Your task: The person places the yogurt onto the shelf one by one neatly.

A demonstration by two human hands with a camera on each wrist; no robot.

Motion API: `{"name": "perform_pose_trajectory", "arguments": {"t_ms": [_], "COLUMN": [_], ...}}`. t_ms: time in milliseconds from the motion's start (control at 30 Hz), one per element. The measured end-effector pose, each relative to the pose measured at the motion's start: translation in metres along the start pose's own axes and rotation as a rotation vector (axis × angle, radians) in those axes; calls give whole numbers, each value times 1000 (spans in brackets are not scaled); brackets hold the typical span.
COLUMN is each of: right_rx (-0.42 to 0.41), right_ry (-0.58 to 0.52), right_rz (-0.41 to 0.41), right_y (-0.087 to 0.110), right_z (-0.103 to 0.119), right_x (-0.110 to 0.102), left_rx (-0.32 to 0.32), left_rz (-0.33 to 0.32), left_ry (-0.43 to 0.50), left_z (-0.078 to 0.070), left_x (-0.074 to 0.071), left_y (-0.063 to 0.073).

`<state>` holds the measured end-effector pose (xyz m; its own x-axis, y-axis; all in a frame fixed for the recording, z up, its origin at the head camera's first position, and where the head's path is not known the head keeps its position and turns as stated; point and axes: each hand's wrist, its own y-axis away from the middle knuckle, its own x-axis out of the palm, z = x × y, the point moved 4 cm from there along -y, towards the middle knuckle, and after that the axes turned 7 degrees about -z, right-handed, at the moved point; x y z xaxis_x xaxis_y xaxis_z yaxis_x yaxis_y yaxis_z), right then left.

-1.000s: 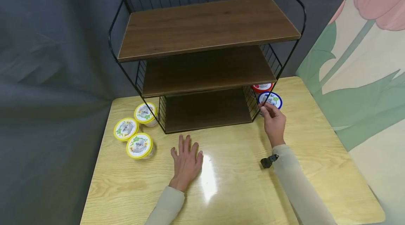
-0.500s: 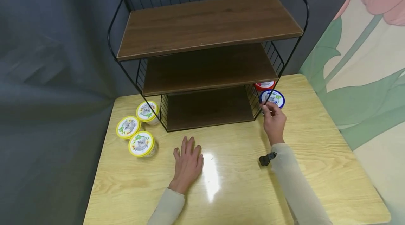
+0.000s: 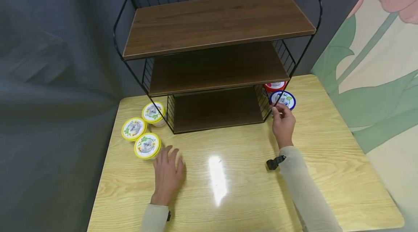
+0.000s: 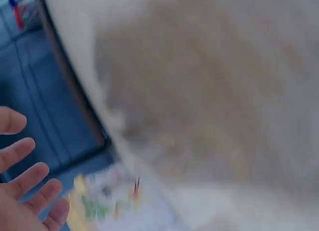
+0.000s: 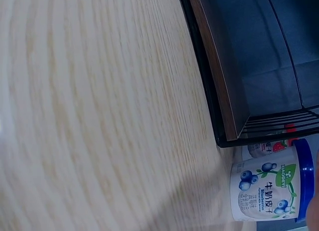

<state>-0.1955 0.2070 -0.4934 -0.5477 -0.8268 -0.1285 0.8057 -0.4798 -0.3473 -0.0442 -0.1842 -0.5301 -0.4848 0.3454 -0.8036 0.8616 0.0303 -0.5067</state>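
Note:
Fingers spread and straight, my left hand [image 3: 167, 175] is low over the table, its fingertips at the near side of the front yellow-lidded tub [image 3: 147, 146]. The left wrist view shows the fingers [image 4: 37, 183] beside that blurred tub [image 4: 119, 203], not curled round it. My right hand [image 3: 283, 125] is at the rack's front right post, in front of a blue-lidded blueberry tub [image 3: 285, 98]. Its thumb and forefinger are bent close together; whether they pinch the post, touch the lid or hold nothing is unclear. In the right wrist view the blueberry tub [image 5: 264, 186] stands upright.
A three-tier rack with brown shelves [image 3: 215, 21] and black wire sides stands at the back of the table [image 3: 241, 174]. Two more yellow-lidded tubs [image 3: 134, 128] stand on its left. A red-lidded tub [image 3: 275, 85] stands behind the blueberry tub. A dark curtain [image 3: 58, 116] hangs behind.
My left hand has moved left across the table to the front yellow-lidded tub. My right hand stays by the post and the blueberry tub. The head view has shifted slightly.

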Motion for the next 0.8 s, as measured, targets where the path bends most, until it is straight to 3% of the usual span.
{"name": "perform_pose_trajectory", "arguments": {"t_ms": [100, 267, 500, 600, 800], "right_rx": [-4, -22, -22, -17, 3], "right_ry": [0, -39, -37, -42, -24], "right_rz": [-12, -21, -21, -33, -12], "right_y": [1, 2, -2, -5, -3], "right_z": [2, -1, -23, -38, -41], "right_x": [0, 1, 2, 2, 3], "left_rx": [-25, -129, -458, -537, -695], "left_rz": [-97, -150, -86, -72, -36], "left_ry": [-5, -28, -56, -27, 70], "left_z": [15, 41, 68, 73, 79], "left_x": [-20, -40, -43, -40, -34], "left_y": [-7, -11, -10, -12, -7]}}
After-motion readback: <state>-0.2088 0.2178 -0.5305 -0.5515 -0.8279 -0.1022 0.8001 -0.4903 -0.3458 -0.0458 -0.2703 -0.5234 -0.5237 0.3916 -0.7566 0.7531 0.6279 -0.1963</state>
